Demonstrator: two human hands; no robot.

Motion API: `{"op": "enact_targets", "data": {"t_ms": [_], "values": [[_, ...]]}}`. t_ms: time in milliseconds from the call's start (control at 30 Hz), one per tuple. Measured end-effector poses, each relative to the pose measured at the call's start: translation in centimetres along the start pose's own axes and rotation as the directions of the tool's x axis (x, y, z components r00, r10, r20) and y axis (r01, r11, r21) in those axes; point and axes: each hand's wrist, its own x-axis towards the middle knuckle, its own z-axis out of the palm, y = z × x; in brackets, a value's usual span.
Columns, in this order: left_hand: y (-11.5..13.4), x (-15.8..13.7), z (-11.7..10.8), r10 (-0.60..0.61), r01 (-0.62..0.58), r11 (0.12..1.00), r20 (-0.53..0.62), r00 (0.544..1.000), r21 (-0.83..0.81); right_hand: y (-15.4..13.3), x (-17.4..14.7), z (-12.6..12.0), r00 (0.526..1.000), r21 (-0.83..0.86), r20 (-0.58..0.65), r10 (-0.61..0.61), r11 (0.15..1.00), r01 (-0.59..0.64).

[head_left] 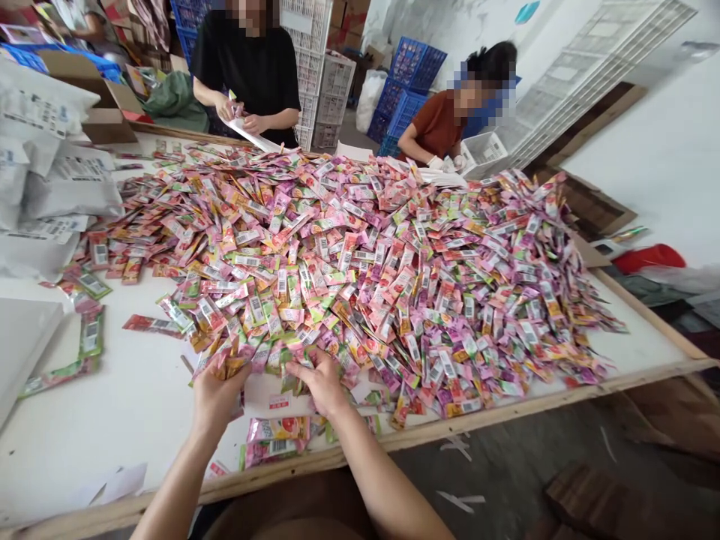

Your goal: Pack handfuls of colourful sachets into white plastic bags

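Observation:
A wide heap of stick sachets [360, 262] in pink, green, purple and orange covers much of the white table [140, 390]. At the heap's near edge, my left hand [215, 391] is closed around a few orange and pink sachets [232, 365]. To its right, my right hand [322, 381] pinches green and pink sachets [289, 369] between thumb and fingers. Below and between my hands, several sachets [278, 429] lie in a small stack near the table's front edge. How many sachets each hand holds is hidden.
White plastic parcels [50, 165] are piled at the left, above a white box [25, 345]. Two people [247, 75] work across the table, one beside a white basket [484, 154]. Blue crates [413, 67] stand behind. A wooden rim [360, 450] edges the table; paper scraps [458, 499] litter the floor.

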Motion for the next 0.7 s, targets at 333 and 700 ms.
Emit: {"op": "enact_targets", "data": {"t_ms": [333, 700], "values": [[3.4, 2.6, 2.3, -0.009, 0.005, 0.999, 0.098, 0.995, 0.043, 0.1, -2.2, -2.6, 0.999, 0.107, 0.038, 0.001, 0.994, -0.005], [0.2, -5.1, -2.5, -0.073, 0.31, 0.716, 0.374, 0.924, -0.625, 0.8, -4.3, 3.0, 0.971, 0.054, 0.237, -0.003, 0.998, -0.01]]}}
